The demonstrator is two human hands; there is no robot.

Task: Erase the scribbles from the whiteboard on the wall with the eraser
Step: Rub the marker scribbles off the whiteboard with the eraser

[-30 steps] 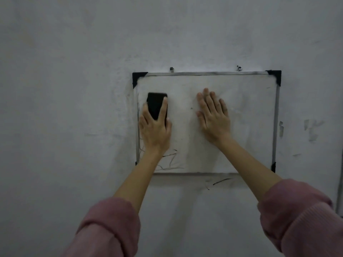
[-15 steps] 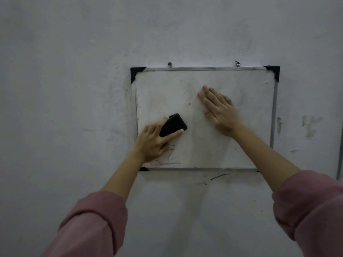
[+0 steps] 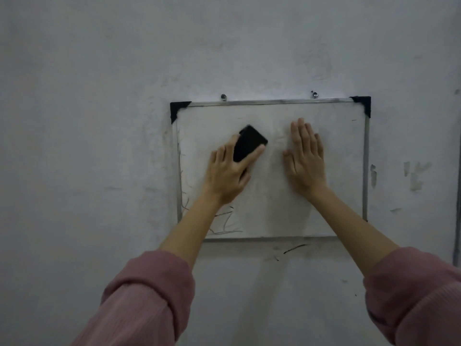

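A small whiteboard (image 3: 339, 136) with a metal frame and black corner caps hangs on a grey wall. My left hand (image 3: 228, 173) presses a black eraser (image 3: 249, 142) against the board's upper middle left, the eraser tilted to the right. My right hand (image 3: 306, 158) lies flat on the board's middle, fingers together and pointing up, holding nothing. Dark scribbles (image 3: 224, 221) remain in the lower left corner, partly behind my left forearm. Most of the board's surface looks smudged white.
Two screws (image 3: 223, 96) hold the board's top edge to the wall. A dark pen streak (image 3: 294, 248) marks the wall just below the board. Chipped paint patches (image 3: 414, 176) show to the right.
My left hand swept the eraser from the upper left corner down to the lower left, then back up toward the middle. My right hand turned from tilted left to upright.
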